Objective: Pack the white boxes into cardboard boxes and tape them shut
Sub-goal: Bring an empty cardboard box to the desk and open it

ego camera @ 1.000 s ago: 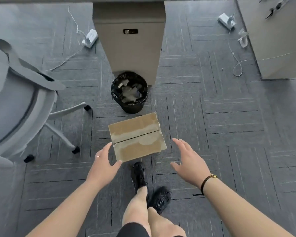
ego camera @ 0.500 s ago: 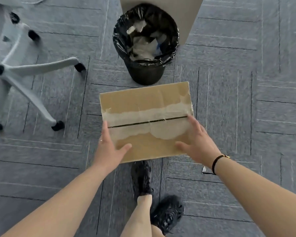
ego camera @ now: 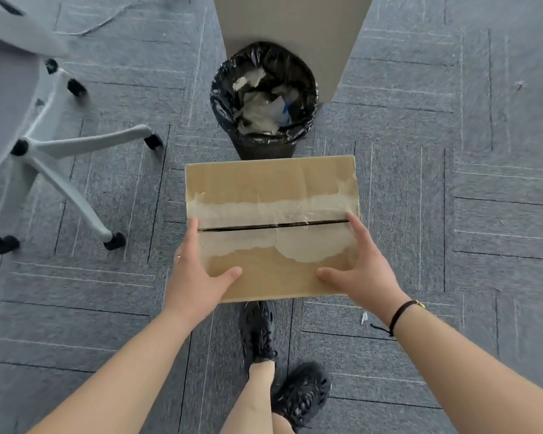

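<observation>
Clasping the short ends of the cardboard box (ego camera: 271, 227), the left hand (ego camera: 195, 277) and right hand (ego camera: 362, 270) each lay a thumb on its top and curl fingers over the sides. Its long axis runs nine to three, seam (ego camera: 273, 226) untaped, both hands equally near. At twelve the bin (ego camera: 264, 101) nearly touches; at six a shoe (ego camera: 257, 330); carpet (ego camera: 452, 245) lies open at three.
</observation>
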The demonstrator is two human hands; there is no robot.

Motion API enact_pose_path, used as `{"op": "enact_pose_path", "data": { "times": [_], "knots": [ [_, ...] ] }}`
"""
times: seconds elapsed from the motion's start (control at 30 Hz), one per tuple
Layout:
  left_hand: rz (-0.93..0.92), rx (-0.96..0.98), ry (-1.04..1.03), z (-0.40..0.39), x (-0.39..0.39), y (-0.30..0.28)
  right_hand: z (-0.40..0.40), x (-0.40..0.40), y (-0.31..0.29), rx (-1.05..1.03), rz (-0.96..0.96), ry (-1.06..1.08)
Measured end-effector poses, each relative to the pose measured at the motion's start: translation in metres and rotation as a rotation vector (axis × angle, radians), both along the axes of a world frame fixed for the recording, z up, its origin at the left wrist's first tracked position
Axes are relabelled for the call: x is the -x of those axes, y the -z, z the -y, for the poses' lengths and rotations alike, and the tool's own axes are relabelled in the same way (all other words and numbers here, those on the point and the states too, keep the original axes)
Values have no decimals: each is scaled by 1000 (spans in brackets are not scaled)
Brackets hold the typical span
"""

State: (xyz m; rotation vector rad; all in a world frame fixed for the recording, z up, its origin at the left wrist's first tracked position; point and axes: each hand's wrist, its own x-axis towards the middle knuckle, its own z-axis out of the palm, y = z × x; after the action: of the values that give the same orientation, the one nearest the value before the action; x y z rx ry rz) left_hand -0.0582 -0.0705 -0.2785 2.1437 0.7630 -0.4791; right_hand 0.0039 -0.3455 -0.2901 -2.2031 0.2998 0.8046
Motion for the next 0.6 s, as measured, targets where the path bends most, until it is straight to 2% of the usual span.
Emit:
{"op": "enact_pose_path", "data": {
  "times": [0.13, 0.27, 0.43, 0.6],
  "knots": [
    [14, -12, 61, 10, -20, -88, 13, -2, -86, -31, 24, 72],
    [49, 22, 120, 23, -44, -198, 31, -8, -197, -52, 52, 148],
    [117, 32, 215, 49, -80, -329, 59, -23, -333, -55, 158, 206],
    [228, 78, 307, 81, -115, -434, 88, -36, -440, -23, 263, 296]
  ]
}}
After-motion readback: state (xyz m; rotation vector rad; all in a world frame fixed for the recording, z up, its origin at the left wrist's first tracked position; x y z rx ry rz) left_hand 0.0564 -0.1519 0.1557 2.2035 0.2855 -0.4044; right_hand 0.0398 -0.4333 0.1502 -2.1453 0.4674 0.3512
